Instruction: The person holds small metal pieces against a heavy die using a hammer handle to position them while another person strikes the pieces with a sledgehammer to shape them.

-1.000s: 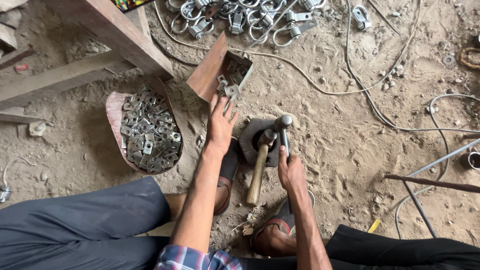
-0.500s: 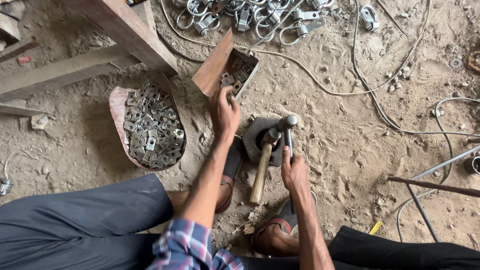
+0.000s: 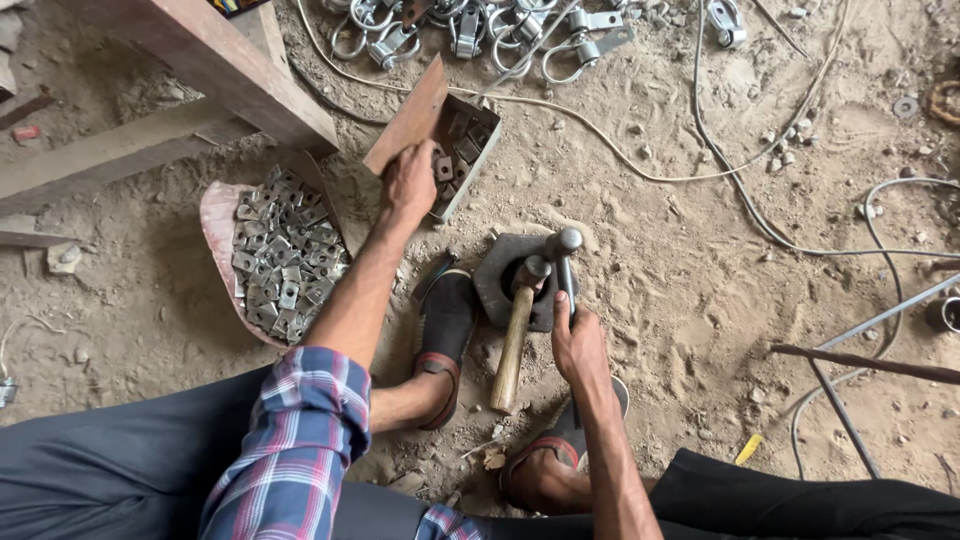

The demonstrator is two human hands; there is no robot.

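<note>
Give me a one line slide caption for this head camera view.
Left hand reaches into a box of metal pieces; right hand steadies a rod beside a hammer.

Two hands are in play, the left hand (image 3: 408, 183) at the one small box (image 3: 462, 150) of metal pieces and the right hand (image 3: 578, 345) on the one steel rod (image 3: 563, 262), and two sandalled feet sit below, one sandal (image 3: 446, 325) on the left, one sandal (image 3: 560, 445) on the right. One hammer (image 3: 518, 330) lies across one metal block (image 3: 510, 285), and one scoop (image 3: 222, 225) carries a heap of small plates (image 3: 285, 265), too many to count. Up top there are two wooden beams (image 3: 215, 65) and a pile of clamps (image 3: 470, 30), well over five, the exact number unclear.
</note>
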